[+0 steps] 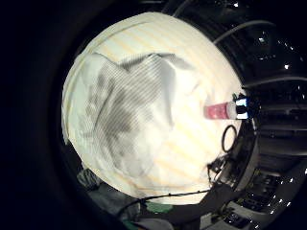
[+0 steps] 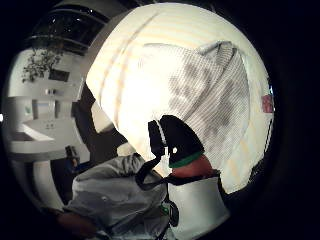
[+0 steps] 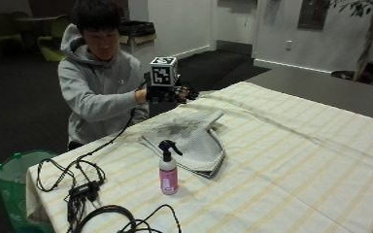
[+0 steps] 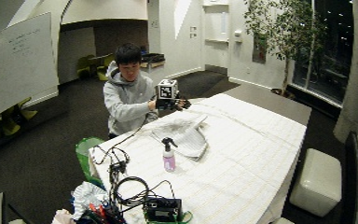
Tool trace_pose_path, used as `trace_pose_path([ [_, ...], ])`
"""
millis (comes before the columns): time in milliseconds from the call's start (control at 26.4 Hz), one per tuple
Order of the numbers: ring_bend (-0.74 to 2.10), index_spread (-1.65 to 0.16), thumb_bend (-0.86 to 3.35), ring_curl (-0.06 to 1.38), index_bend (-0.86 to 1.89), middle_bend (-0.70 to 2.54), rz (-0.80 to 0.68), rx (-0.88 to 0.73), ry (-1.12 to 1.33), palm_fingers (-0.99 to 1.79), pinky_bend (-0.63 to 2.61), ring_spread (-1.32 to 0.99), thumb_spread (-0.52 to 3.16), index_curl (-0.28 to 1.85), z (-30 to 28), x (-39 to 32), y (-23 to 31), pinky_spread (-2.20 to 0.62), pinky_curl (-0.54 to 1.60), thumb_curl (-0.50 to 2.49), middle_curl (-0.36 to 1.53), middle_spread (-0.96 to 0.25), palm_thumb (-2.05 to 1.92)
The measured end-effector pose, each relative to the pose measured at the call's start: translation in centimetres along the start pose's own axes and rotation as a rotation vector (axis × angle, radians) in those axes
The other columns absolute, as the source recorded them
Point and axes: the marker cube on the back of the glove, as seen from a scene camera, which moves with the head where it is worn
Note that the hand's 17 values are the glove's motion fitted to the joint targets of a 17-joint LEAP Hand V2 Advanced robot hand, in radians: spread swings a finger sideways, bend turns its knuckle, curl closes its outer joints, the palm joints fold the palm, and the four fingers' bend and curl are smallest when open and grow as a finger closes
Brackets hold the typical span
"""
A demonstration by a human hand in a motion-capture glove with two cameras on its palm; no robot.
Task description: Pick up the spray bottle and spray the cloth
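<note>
Up above the far edge of the table, the gloved right hand (image 3: 174, 93) hangs in the air with its fingers spread loosely and nothing in them; it touches neither the bottle nor the cloth. Its palm faces down toward the tabletop, and both palm views look onto the cloth from well above.

Below and a little in front of that hand lies the cloth (image 3: 190, 138), a pale, finely checked piece, rumpled and partly folded over itself, flat on the striped tablecloth (image 3: 290, 160). Dark damp-looking blotches spread across its middle, clear in the palm views (image 1: 122, 112) (image 2: 210, 97) and as a grey patch in the outside view.

Just beside the cloth's near edge stands the spray bottle (image 3: 168, 168), upright on the tablecloth, with a pink body and a black trigger head, well apart from the hand. It also shows small in the wide outside view (image 4: 168, 156).

Near the table's near corner, black cables (image 3: 89, 194) lie looped on the tablecloth. A green bin (image 3: 15, 174) stands on the floor beside that corner.
</note>
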Motion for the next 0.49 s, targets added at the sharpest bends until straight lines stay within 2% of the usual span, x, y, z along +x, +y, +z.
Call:
trace_pose_path([
  [190, 0.17, -0.32, 0.23, 0.04, 0.24, 0.21, -0.054, 0.061, 0.033, 0.18, 0.34, 0.03, 0.65, 0.12, -0.3, 0.0, 0.6, 0.18, 0.12, 0.12, 0.09, -0.07, 0.43],
  [379, 0.2, -0.39, 0.22, 0.07, 0.16, 0.23, -0.198, 0.135, 0.13, 0.15, 0.36, 0.03, 0.83, 0.15, -0.8, 1.2, 1.3, 0.21, 0.16, 0.16, 0.14, -0.09, 0.47],
  [493, 0.21, -0.41, 0.2, 0.09, 0.13, 0.24, -0.116, 0.177, 0.007, 0.12, 0.37, 0.03, 0.9, 0.15, -2.0, 2.1, 1.2, 0.23, 0.18, 0.18, 0.16, -0.1, 0.49],
])
